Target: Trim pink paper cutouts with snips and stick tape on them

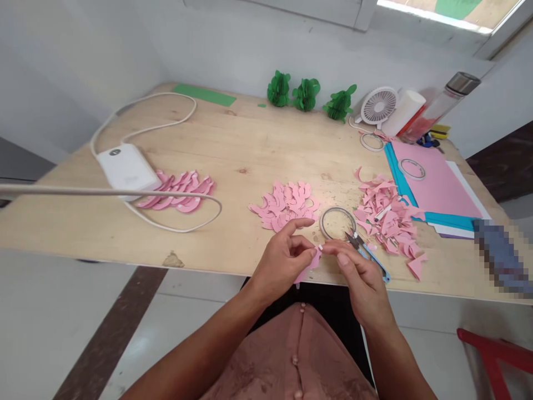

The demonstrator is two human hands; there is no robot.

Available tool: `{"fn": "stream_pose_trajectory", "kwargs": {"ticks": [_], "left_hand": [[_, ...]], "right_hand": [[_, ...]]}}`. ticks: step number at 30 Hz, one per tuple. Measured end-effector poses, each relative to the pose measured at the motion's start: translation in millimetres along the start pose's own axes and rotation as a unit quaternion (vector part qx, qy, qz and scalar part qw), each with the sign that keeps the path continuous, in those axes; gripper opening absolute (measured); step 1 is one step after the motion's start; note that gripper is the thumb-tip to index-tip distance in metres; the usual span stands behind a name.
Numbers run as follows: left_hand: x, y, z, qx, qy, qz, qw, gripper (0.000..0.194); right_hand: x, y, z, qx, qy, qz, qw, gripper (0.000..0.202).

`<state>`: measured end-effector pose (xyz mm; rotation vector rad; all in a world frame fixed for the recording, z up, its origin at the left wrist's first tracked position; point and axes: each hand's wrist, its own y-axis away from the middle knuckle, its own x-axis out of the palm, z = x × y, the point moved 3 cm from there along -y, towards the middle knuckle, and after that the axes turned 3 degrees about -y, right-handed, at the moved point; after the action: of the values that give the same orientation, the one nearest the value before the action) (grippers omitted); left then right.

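Note:
My left hand (285, 258) pinches a small pink paper piece (311, 270) between thumb and finger, over the front edge of the table. At the piece's upper end is a small white bit (320, 248), perhaps tape. My right hand (364, 278) has its fingers stretched out, the tips touching or very near that end, the thumb apart from them. Just beyond lies a roll of tape (323, 228) on its side. Blue-handled thread snips (377, 265) rest beside my right hand, partly covered by it. A pile of curved pink paper cutouts (285, 203) lies beyond my left hand.
Pink scraps (389, 216) are heaped right; coloured sheets (441, 183) lie behind them. A white power adapter (129, 169) with a looping cable stands left near more pink pieces (194, 191). Green paper shapes (306, 94), a small fan (378, 105) and a bottle (435, 111) line the wall.

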<state>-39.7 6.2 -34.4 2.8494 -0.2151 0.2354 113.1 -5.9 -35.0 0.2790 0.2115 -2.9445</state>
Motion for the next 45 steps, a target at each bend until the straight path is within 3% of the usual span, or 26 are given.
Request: {"fn": "stream_pose_trajectory", "kwargs": {"ticks": [9, 18, 23, 29, 35, 45], "left_hand": [[2.4, 2.3, 0.5, 0.040, -0.048, 0.003, 0.998, 0.044], [5.9, 9.7, -7.2, 0.119, -0.207, -0.031, 0.971, 0.041], [8.0, 11.6, -4.2, 0.117, -0.218, -0.038, 0.968, 0.041], [9.5, 13.3, -0.8, 0.086, -0.178, -0.043, 0.979, 0.043], [10.3, 12.8, -2.1, 0.057, -0.054, -0.065, 0.995, 0.042], [16.7, 13.9, 3.4, 0.028, 0.055, -0.129, 0.990, 0.044]], "right_hand": [[0.1, -1.1, 2.7, 0.017, 0.031, -0.009, 0.999, 0.018], [3.1, -2.8, 9.0, 0.004, 0.080, -0.013, 0.997, 0.016], [3.2, -1.3, 7.2, 0.002, 0.067, -0.037, 0.997, 0.013], [3.4, -0.2, 7.6, -0.014, 0.058, -0.054, 0.997, 0.011], [3.0, 1.0, 7.6, -0.010, 0.066, -0.060, 0.996, 0.010], [8.4, 4.0, 6.8, 0.007, 0.042, -0.094, 0.995, 0.012]]}}
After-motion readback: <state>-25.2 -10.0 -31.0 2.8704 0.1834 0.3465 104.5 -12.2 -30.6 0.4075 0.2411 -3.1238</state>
